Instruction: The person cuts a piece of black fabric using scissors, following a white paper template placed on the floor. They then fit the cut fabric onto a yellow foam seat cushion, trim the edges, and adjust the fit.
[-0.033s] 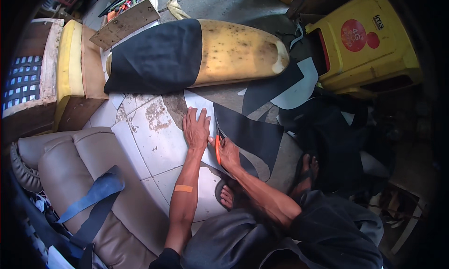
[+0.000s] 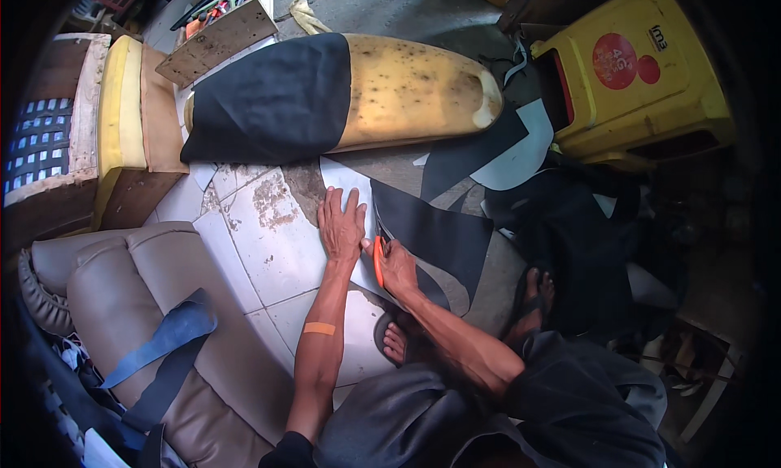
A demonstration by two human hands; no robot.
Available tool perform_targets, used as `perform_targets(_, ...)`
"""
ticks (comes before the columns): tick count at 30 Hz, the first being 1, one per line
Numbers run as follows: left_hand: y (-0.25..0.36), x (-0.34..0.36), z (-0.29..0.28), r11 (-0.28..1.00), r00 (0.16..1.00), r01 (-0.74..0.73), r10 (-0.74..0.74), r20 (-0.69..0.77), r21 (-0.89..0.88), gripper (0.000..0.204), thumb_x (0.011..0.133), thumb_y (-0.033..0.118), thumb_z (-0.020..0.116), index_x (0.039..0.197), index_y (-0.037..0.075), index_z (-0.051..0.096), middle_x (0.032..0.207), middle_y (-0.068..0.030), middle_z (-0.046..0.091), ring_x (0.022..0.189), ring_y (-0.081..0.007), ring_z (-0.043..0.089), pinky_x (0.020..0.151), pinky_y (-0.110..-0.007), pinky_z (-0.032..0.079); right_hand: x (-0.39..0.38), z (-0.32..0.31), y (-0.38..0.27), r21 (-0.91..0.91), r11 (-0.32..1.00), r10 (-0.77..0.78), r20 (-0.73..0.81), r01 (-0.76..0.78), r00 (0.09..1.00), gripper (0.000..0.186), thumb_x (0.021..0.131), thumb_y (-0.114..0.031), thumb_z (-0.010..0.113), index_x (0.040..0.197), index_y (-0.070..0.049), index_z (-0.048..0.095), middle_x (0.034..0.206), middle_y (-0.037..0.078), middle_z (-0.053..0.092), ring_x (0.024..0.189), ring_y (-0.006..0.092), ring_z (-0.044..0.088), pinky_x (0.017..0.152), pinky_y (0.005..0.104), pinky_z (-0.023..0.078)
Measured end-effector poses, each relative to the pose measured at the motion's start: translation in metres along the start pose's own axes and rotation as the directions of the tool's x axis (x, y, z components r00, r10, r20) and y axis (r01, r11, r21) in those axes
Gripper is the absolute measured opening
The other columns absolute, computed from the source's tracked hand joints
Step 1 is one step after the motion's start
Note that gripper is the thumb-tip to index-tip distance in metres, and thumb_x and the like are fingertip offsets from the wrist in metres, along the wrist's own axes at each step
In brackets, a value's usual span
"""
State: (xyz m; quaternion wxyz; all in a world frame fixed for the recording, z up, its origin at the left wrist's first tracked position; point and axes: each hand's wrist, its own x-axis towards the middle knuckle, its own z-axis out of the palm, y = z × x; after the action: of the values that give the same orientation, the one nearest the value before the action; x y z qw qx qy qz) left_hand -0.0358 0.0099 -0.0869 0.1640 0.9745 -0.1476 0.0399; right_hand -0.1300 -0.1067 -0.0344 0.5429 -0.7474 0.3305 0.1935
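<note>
My left hand (image 2: 342, 228) lies flat, fingers stretched out, pressing on a white sheet (image 2: 347, 175) on the floor. My right hand (image 2: 398, 269) is closed round the orange handles of a pair of scissors (image 2: 379, 259). Their dark blades point away from me, along the line where the white sheet meets a piece of black vinyl-like material (image 2: 431, 228). Part of the blades is hard to make out. Beyond my hands lies a long yellow foam seat (image 2: 415, 90), its left half covered by black material (image 2: 272, 94).
A yellow plastic container (image 2: 651, 78) stands at the far right. Black and white offcuts (image 2: 508, 163) lie beside it. A brown padded cushion (image 2: 163, 305) with dark strips (image 2: 167, 338) fills the near left. A wooden tool box (image 2: 220, 41) sits at the back left.
</note>
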Motion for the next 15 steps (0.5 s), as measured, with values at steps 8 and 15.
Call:
perform_targets(8,0.004,-0.006,0.000,1.000,1.000,-0.020,0.020,-0.011,-0.018,0.041,0.102,0.028,0.061,0.139,0.012,0.062,0.150,-0.0173,0.048,0.147,-0.0368,0.038,0.120,-0.055,0.030,0.008,-0.001,-0.012,-0.015,0.998,0.060,0.041,-0.060,0.997,0.084,0.088,-0.079,0.060,0.095,0.004,0.059,0.086,0.030,0.068,0.087,0.0435,0.071,0.079,0.0521,0.052)
perform_targets(15,0.002,-0.005,-0.002,0.998,0.999,-0.021,0.019,-0.029,-0.057,0.041,0.100,0.026,0.063,0.139,0.014,0.064,0.152,-0.0158,0.050,0.147,-0.0352,0.041,0.120,-0.055,0.030,0.012,0.011,-0.029,0.047,0.992,0.115,-0.029,-0.114,0.993,0.082,0.085,-0.081,0.062,0.083,0.001,0.056,0.078,0.023,0.064,0.078,0.0352,0.065,0.077,0.0466,0.051)
